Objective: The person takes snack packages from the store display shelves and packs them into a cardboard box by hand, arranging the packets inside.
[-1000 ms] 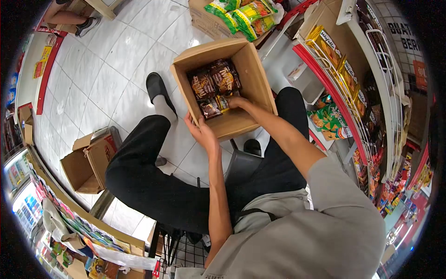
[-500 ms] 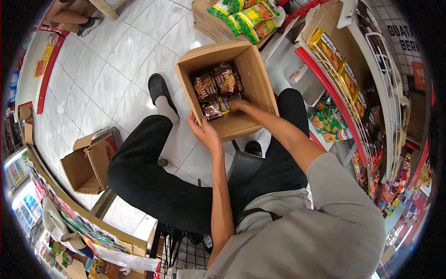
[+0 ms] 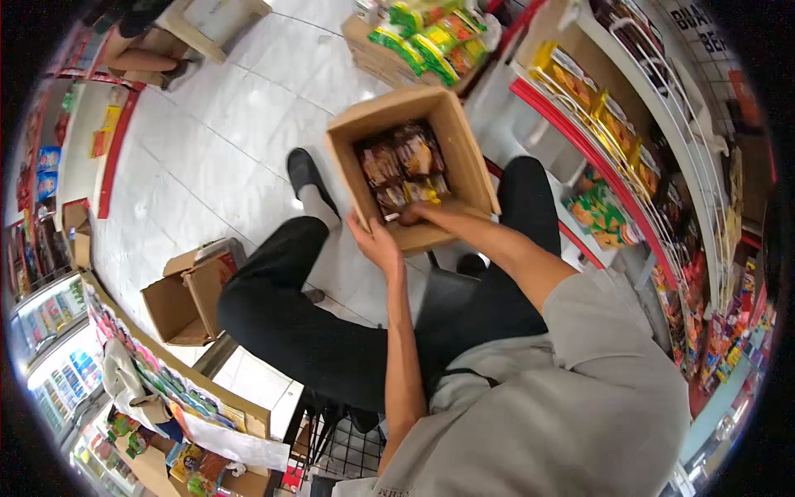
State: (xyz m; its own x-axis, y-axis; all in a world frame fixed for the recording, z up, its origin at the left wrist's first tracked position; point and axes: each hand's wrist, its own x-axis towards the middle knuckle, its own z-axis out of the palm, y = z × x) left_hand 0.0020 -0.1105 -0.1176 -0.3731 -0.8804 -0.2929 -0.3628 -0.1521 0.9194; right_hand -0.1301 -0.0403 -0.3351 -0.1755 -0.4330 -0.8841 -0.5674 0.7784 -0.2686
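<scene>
An open cardboard box [image 3: 474,157] sits between my knees, tilted towards me. Brown snack packets [image 3: 416,154] lie on its bottom, with a yellow one [image 3: 422,191] among them. My left hand [image 3: 378,247] holds the near left wall of the box, its fingers wrapped round the edge. Inside the box, my right hand [image 3: 416,211] is down at the near packets, beside the yellow one. Its fingers are blurred and partly hidden.
Green and yellow packets [image 3: 431,41] rest on a carton beyond the box. A red-edged shelf [image 3: 580,145] with yellow packs stands at the right. An empty open carton [image 3: 178,302] is on the floor at the left. Another person's legs [image 3: 145,54] show at the upper left.
My right hand has moved left along the near side of the box's inside. The view has shifted, so the box and shelves appear in slightly different places.
</scene>
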